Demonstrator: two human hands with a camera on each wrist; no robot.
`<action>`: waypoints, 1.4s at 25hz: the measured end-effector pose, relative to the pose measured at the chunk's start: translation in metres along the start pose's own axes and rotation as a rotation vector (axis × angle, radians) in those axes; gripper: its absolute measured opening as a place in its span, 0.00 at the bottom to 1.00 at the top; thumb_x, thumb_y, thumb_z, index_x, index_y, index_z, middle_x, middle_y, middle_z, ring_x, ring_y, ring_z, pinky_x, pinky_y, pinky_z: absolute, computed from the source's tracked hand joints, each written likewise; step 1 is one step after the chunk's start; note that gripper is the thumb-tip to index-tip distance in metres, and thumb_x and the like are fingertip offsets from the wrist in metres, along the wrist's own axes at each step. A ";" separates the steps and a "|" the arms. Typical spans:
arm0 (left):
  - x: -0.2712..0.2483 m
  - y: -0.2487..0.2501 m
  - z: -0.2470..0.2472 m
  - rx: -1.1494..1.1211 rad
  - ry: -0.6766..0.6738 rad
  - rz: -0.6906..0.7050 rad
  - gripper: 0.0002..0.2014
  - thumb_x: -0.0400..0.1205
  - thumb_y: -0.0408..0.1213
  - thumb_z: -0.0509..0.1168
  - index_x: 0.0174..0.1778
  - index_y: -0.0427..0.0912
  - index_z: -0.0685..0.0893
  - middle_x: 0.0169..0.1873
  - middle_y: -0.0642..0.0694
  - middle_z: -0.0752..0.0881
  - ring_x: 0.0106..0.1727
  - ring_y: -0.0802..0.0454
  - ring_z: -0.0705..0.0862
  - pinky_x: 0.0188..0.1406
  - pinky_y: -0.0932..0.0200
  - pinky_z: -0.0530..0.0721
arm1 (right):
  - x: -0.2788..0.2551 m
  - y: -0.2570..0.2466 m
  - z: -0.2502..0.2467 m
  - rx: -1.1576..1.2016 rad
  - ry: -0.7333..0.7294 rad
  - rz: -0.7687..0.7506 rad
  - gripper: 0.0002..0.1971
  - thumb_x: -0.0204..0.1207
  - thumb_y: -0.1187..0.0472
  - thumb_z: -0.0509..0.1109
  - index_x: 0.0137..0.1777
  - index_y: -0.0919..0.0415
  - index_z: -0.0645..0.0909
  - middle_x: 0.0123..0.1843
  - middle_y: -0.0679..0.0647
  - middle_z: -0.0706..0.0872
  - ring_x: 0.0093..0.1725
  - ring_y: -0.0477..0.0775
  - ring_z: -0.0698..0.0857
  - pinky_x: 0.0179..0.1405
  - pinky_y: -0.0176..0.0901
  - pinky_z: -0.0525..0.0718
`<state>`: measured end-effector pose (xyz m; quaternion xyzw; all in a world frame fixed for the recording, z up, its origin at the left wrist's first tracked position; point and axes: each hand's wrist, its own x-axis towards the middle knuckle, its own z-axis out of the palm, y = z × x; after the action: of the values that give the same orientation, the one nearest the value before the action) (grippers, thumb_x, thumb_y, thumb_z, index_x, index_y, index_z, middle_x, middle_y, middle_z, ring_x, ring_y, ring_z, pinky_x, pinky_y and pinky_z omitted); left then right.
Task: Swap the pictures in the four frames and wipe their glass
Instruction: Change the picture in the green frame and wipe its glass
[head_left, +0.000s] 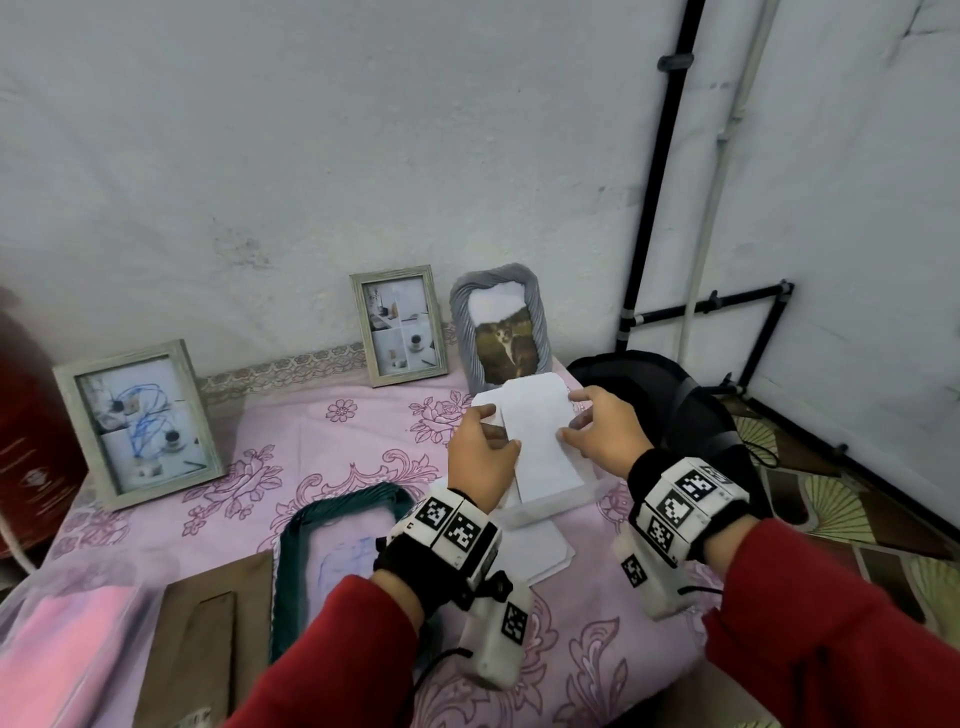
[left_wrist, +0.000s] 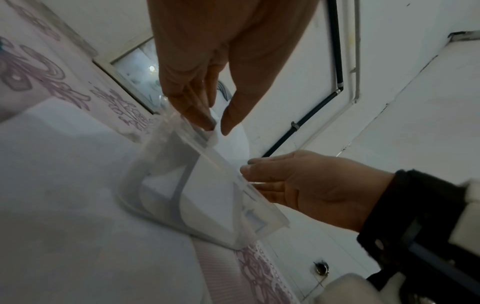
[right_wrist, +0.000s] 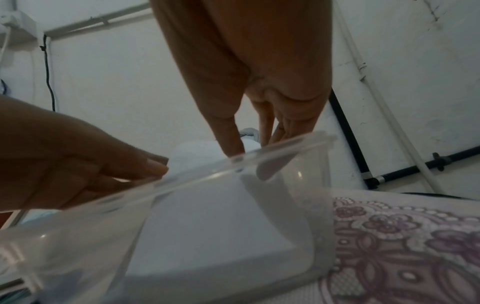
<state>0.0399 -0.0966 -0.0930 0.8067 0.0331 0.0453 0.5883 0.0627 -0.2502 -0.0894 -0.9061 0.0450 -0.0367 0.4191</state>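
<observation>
Both hands hover over a clear plastic box (head_left: 550, 506) near the table's right side, holding a white sheet (head_left: 540, 441) above it. My left hand (head_left: 491, 431) pinches the sheet's left edge; the pinch shows in the left wrist view at the left hand (left_wrist: 214, 127). My right hand (head_left: 571, 415) grips the right edge, thumb on top. A grey braided frame (head_left: 501, 327) with a cat picture stands just behind. A small pale wood frame (head_left: 399, 326) and a larger one (head_left: 137, 421), scribbled in blue, stand farther left. A dark green frame (head_left: 332, 540) lies flat.
White sheets (head_left: 543, 558) lie under the box's near end. A brown backing board (head_left: 208, 623) and a translucent bag with pink cloth (head_left: 67, 634) lie at the front left. A black bag (head_left: 675, 405) sits beyond the table's right edge, a red object (head_left: 31, 441) at far left.
</observation>
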 end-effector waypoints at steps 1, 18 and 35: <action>-0.001 0.000 0.000 -0.011 -0.012 0.031 0.19 0.75 0.22 0.67 0.62 0.33 0.78 0.37 0.45 0.81 0.37 0.50 0.80 0.48 0.58 0.79 | -0.001 0.000 0.001 0.016 -0.001 -0.001 0.26 0.70 0.67 0.75 0.69 0.65 0.74 0.43 0.55 0.80 0.45 0.54 0.79 0.57 0.54 0.83; -0.012 0.026 -0.091 -0.332 0.085 0.234 0.17 0.79 0.24 0.65 0.62 0.44 0.79 0.42 0.43 0.82 0.41 0.50 0.87 0.44 0.52 0.90 | -0.026 -0.068 0.000 0.456 0.141 -0.220 0.09 0.73 0.67 0.73 0.51 0.61 0.78 0.40 0.52 0.81 0.41 0.55 0.80 0.50 0.58 0.85; -0.059 -0.071 -0.203 -0.014 0.049 -0.055 0.26 0.74 0.25 0.72 0.69 0.41 0.78 0.39 0.40 0.83 0.40 0.43 0.84 0.50 0.47 0.88 | -0.084 -0.095 0.105 0.248 -0.242 -0.238 0.20 0.72 0.69 0.74 0.65 0.62 0.79 0.36 0.50 0.80 0.30 0.42 0.78 0.32 0.31 0.82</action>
<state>-0.0418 0.1112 -0.1005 0.7999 0.0694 0.0488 0.5941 -0.0049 -0.0999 -0.0876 -0.8444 -0.1179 0.0177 0.5223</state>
